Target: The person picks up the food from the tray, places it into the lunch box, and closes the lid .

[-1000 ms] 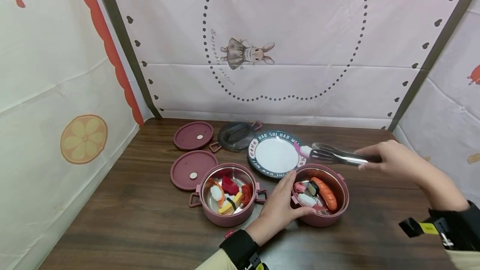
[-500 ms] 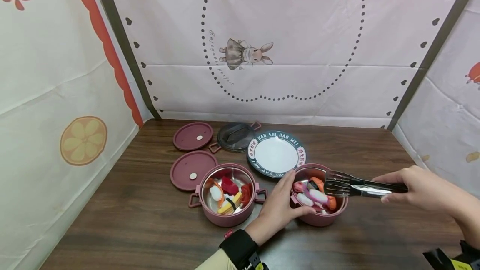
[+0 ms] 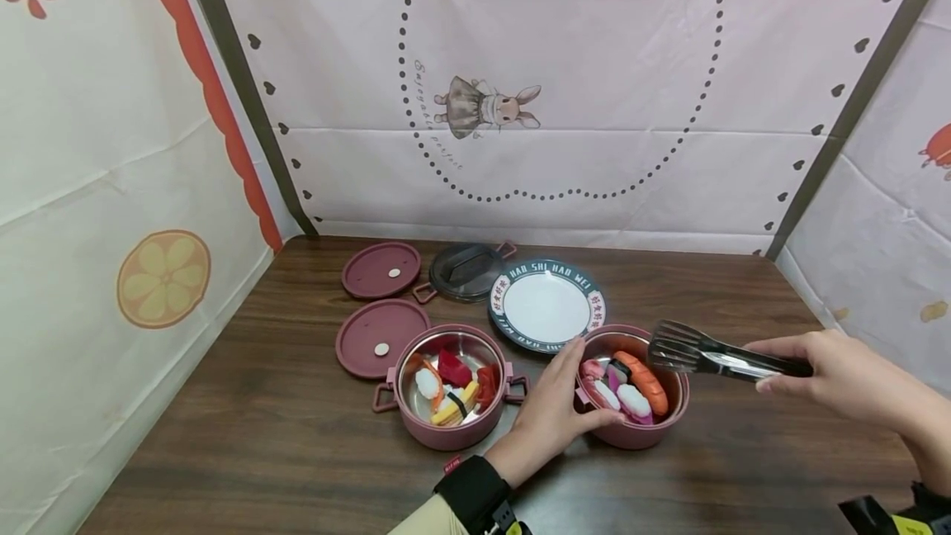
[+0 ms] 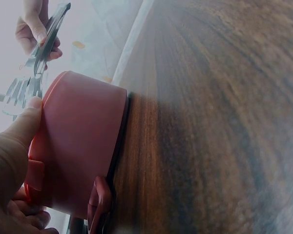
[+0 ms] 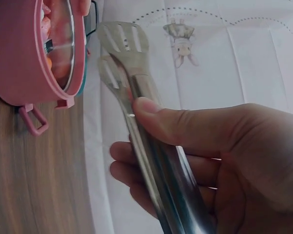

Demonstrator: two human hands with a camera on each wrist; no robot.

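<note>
My right hand [image 3: 832, 370] holds metal serving tongs [image 3: 731, 363] between thumb and fingers. Their slotted ends stand over the right rim of the right-hand pink pot [image 3: 637, 436], with nothing between them. In the right wrist view the thumb presses on the tongs [image 5: 173, 195]. My left hand [image 3: 546, 411] grips that pot's left side, the thumb at its near rim and the fingers around toward the back. Inside lie a toy sausage [image 3: 645, 385], a white-and-purple toy sushi piece [image 3: 634, 404] and several other toy food pieces.
Left of my hand stands a second pink pot [image 3: 447, 436] with toy sushi in it. Behind are a patterned plate [image 3: 546, 308], a dark lid with handles [image 3: 466, 272] and two maroon lids [image 3: 382, 262]. Printed fabric walls [image 3: 609, 89] surround the wooden table [image 3: 260, 436].
The tongs carried the white-and-purple toy sushi piece from above the plate down into the right-hand pot and let it go. They then rose slightly at the right rim. My left hand stayed put.
</note>
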